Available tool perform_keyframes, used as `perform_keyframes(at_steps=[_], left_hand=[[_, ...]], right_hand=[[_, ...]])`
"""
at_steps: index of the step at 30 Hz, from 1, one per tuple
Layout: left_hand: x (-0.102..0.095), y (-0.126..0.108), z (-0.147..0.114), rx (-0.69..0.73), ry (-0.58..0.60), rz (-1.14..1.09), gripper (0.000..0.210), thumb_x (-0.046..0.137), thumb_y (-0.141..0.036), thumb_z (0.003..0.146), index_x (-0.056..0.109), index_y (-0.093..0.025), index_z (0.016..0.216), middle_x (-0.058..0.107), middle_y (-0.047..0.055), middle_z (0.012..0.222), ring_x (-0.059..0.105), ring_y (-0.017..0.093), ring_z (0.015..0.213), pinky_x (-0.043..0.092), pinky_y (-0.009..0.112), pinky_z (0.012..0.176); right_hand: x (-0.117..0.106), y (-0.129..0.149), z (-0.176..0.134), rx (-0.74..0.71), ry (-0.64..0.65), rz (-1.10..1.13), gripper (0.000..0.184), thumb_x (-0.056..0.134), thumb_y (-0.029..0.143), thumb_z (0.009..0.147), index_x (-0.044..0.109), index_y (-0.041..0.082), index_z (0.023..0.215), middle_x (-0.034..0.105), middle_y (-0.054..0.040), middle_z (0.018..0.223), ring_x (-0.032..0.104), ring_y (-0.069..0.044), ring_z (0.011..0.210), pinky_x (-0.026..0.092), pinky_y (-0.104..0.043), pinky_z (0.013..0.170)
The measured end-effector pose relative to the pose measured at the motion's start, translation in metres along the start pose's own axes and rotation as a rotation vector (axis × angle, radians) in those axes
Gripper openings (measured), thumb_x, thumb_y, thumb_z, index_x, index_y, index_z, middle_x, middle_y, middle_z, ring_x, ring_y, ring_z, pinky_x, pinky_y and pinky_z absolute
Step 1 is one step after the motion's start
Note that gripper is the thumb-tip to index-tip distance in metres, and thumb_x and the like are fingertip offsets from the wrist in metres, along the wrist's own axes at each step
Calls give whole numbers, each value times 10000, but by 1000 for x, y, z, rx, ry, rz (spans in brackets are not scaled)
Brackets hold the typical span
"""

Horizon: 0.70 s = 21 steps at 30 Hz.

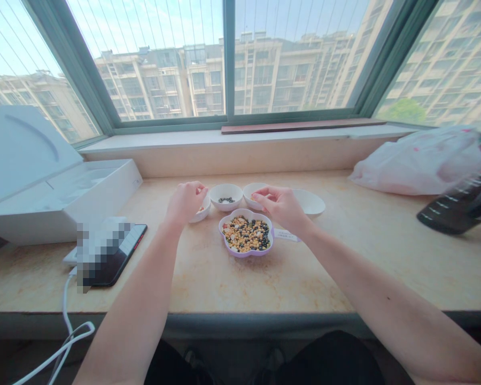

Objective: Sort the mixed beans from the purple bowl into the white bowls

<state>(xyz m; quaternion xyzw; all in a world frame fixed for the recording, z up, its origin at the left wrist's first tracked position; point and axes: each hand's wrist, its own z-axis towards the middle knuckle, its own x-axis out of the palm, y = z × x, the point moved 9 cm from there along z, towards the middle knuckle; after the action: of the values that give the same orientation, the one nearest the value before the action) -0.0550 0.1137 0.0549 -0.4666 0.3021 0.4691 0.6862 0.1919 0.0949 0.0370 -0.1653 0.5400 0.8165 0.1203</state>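
Note:
A flower-shaped purple-and-white dish [246, 255] holds a mix of yellow, black and pale beans. Behind it stands a row of small white bowls. My left hand [185, 202] is over the leftmost bowl [202, 216], which it partly hides; its fingers are pinched together. Black beans lie in the bowl [225, 192] beside it. My right hand [280, 206] hovers at another bowl [253, 188], thumb and fingertips closed over it. Whatever either pinch holds is too small to make out. A shallow white dish [311, 203] sits behind my right wrist.
A white strip with print [287, 235] is beside the purple dish. To the left are an open white box [100, 198], a phone [122, 256] and a white cable [66, 305]. A plastic bag [417, 160] and a dark bottle [452, 206] stand at right.

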Motion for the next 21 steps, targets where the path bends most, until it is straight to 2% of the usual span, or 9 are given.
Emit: perform_keyframes(at_steps=[5,12,17,21], left_hand=[[4,28,2,-150,68,135,307,542,-357,874,782,-214,1001,772,123,993,699,282,941,527,341,783],[19,43,-4,-283,258,250,232,600,-292,778,784,-217,896,775,115,922,705,262,848,519,305,691],[16,35,-4,-254,214,227,281,573,-339,820,777,-212,966,764,130,1060,702,292,954,524,334,745],[14,25,-4,-195,183,195,304,539,-334,853,775,-200,991,760,136,1063,696,294,967,518,339,769]], right_hand=[[2,2,1,-48,19,-165,265,639,393,860,767,164,895,743,-64,784,622,-167,646,481,-299,620],[15,5,-4,-115,143,-352,230,626,326,891,776,166,960,735,-53,784,617,-156,651,469,-287,629],[36,12,-14,-216,354,-405,204,617,259,899,790,166,950,748,-67,874,628,-158,728,472,-292,692],[51,15,-24,-260,521,-401,209,603,190,888,796,163,965,753,-70,911,641,-154,761,475,-281,718]])
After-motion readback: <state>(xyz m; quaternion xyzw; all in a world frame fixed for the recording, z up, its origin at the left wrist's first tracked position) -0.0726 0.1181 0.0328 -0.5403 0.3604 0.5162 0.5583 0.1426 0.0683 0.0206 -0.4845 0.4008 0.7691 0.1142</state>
